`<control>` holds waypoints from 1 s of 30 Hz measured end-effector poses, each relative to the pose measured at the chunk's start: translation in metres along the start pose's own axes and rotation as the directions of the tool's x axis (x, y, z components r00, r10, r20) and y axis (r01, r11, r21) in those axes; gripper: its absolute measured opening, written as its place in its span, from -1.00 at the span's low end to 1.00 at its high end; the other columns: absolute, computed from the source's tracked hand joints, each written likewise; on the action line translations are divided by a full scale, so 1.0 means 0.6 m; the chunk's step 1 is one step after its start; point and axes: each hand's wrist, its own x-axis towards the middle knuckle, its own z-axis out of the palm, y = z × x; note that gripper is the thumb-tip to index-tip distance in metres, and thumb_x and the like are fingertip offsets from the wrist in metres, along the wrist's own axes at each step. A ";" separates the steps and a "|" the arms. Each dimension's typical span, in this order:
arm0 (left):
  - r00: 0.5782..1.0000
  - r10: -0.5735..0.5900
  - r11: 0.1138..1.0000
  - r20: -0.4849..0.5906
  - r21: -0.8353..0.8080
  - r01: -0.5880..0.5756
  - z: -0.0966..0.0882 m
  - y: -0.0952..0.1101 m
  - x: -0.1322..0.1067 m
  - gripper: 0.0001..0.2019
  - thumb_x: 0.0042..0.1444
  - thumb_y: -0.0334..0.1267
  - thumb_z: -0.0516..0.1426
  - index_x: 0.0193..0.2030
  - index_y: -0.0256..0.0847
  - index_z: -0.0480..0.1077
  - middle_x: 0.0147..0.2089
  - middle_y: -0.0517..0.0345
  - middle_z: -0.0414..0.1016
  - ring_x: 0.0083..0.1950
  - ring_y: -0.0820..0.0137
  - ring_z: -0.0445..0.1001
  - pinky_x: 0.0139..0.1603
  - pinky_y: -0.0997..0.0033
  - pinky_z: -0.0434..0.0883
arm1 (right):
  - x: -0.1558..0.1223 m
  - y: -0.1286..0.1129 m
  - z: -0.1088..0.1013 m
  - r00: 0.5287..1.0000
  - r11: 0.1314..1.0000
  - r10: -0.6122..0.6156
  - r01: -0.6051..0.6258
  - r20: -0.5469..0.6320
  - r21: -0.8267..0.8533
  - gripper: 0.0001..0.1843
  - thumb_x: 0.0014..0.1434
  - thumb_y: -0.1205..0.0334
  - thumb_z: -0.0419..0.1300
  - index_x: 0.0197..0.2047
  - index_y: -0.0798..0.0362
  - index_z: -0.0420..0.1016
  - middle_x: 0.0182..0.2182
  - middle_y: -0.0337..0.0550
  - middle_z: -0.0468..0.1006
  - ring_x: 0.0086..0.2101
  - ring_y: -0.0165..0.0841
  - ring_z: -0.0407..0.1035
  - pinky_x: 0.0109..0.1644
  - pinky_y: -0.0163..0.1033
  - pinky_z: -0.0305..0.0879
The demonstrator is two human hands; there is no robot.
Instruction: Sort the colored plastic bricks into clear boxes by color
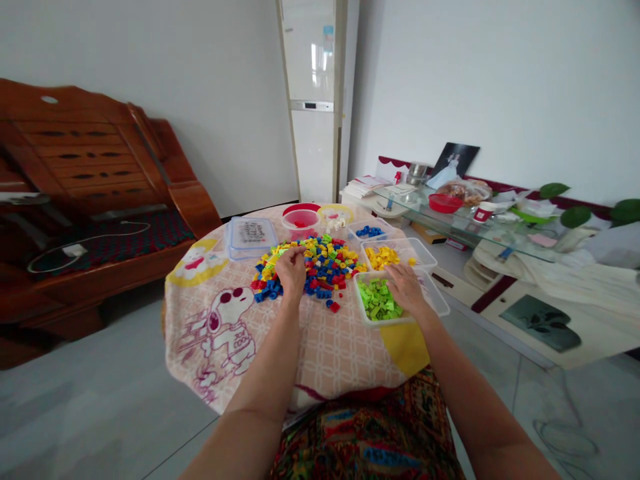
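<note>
Bricks (323,270) on patterned tablecloth (335,353), fridge (313,150) beyond; left hand (291,268) pinched narrow, right hand (406,288) unclear.

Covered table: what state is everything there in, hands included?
Mixed heap of coloured plastic bricks: loose, unsorted.
Clear plastic box of green bricks: open, partly filled.
Clear plastic box of yellow bricks: open.
Clear plastic box of blue bricks: open.
Round clear plastic tub with red pieces: open.
Clear plastic container with dark lettering: lid unclear.
Left hand: at the heap, grip unclear.
Right hand: at the green box, grip unclear.
</note>
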 end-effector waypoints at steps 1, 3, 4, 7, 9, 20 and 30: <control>1.000 -0.010 1.000 -0.017 -0.014 0.010 -0.002 -0.003 0.002 -0.62 0.20 -0.35 -0.04 -0.05 -0.24 0.58 -0.11 0.05 0.65 -0.12 0.34 0.59 -0.02 0.38 0.49 | 0.000 0.001 0.000 1.000 1.000 -0.004 0.003 0.000 -0.005 -0.47 0.25 0.28 0.03 0.28 0.08 0.40 0.23 0.05 0.46 0.22 -0.07 0.23 0.37 0.10 0.03; 1.000 -0.006 1.000 -0.029 -0.026 0.006 -0.003 -0.007 0.002 -0.64 0.17 -0.35 -0.02 -0.08 -0.24 0.59 -0.14 0.05 0.66 -0.15 0.33 0.59 -0.03 0.36 0.49 | 0.001 0.003 0.001 1.000 1.000 -0.018 0.018 -0.008 -0.012 -0.47 0.25 0.29 0.02 0.27 0.08 0.40 0.20 0.05 0.47 0.21 -0.08 0.24 0.37 0.09 0.04; 0.999 -0.001 1.000 -0.034 -0.025 0.000 -0.002 -0.008 0.002 -0.65 0.15 -0.36 -0.01 -0.12 -0.25 0.60 -0.16 0.04 0.66 -0.15 0.31 0.59 -0.02 0.33 0.49 | 0.001 0.004 0.002 0.999 0.999 -0.029 0.029 -0.015 -0.014 -0.47 0.25 0.30 0.01 0.27 0.09 0.40 0.20 0.04 0.48 0.21 -0.09 0.24 0.37 0.08 0.04; 0.999 0.028 0.999 -0.047 -0.022 -0.029 0.001 -0.008 -0.001 -0.70 0.10 -0.39 0.03 -0.19 -0.25 0.60 -0.17 0.02 0.66 -0.15 0.27 0.60 0.01 0.27 0.49 | 0.000 0.007 0.006 0.998 0.998 -0.052 0.052 -0.041 -0.021 -0.49 0.26 0.30 0.01 0.25 0.12 0.41 0.18 0.05 0.48 0.20 -0.11 0.25 0.38 0.06 0.04; 0.997 0.069 0.997 -0.047 -0.019 -0.070 0.003 -0.006 -0.006 -0.72 0.11 -0.40 0.04 -0.21 -0.24 0.60 -0.16 0.01 0.66 -0.13 0.26 0.60 0.03 0.26 0.49 | 0.000 0.010 0.010 0.997 0.998 -0.059 0.058 -0.053 -0.024 -0.50 0.27 0.29 0.01 0.24 0.11 0.41 0.18 0.04 0.49 0.21 -0.12 0.24 0.38 0.05 0.04; 0.984 0.175 0.910 0.041 0.375 -0.177 -0.098 -0.044 -0.042 -0.30 -0.04 -0.32 0.26 0.32 -0.20 0.31 0.33 -0.18 0.34 0.37 -0.06 0.28 0.38 -0.10 0.25 | -0.001 0.017 0.017 0.994 0.996 -0.087 0.085 -0.065 -0.032 -0.49 0.24 0.28 0.05 0.25 0.12 0.40 0.18 0.07 0.49 0.20 -0.09 0.26 0.36 0.05 0.07; 0.955 -0.038 0.772 0.295 0.615 -0.159 -0.148 -0.088 -0.082 -0.04 -0.04 0.00 0.35 0.45 -0.22 0.06 0.21 -0.28 0.42 0.22 -0.08 0.42 0.19 0.03 0.36 | 0.000 0.007 0.013 0.996 0.998 -0.057 0.055 -0.067 -0.041 -0.48 0.22 0.28 0.04 0.23 0.11 0.42 0.17 0.06 0.50 0.17 -0.06 0.27 0.32 0.08 0.11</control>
